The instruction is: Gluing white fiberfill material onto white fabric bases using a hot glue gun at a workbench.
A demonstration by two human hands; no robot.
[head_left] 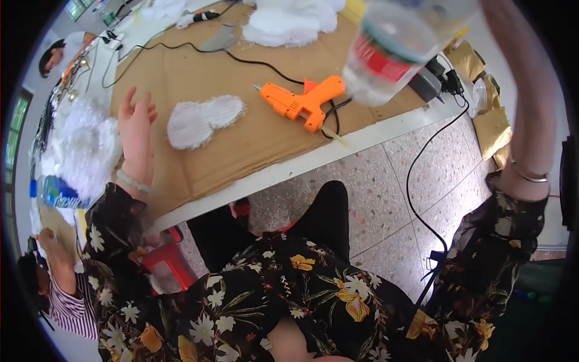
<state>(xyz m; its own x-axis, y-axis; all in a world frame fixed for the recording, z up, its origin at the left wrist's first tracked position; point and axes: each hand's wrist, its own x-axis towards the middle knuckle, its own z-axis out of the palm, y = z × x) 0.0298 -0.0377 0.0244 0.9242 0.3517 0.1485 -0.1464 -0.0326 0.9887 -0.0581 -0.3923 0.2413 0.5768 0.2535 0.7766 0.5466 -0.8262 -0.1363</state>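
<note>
My left hand (139,123) is raised over the table's left part, its fingers loosely apart and holding nothing. Beside it lies a white fuzzy piece (205,120), pinched in at the middle. My right forearm (529,90) reaches up past the top edge, so the fingers are out of sight. A clear plastic bottle (383,63) with a red label, tilted and blurred, extends toward that hand, which appears to hold it near its cut-off top. An orange glue gun (304,99) lies on the cardboard, with a glue stick (333,136) at its rear.
Brown cardboard (217,160) covers the white table. White fluffy material (292,21) lies at the far side, more (81,136) at left. Black cords (259,62) cross the tabletop. Gold packets (491,130) sit to the right. Two other people (69,301) are at left.
</note>
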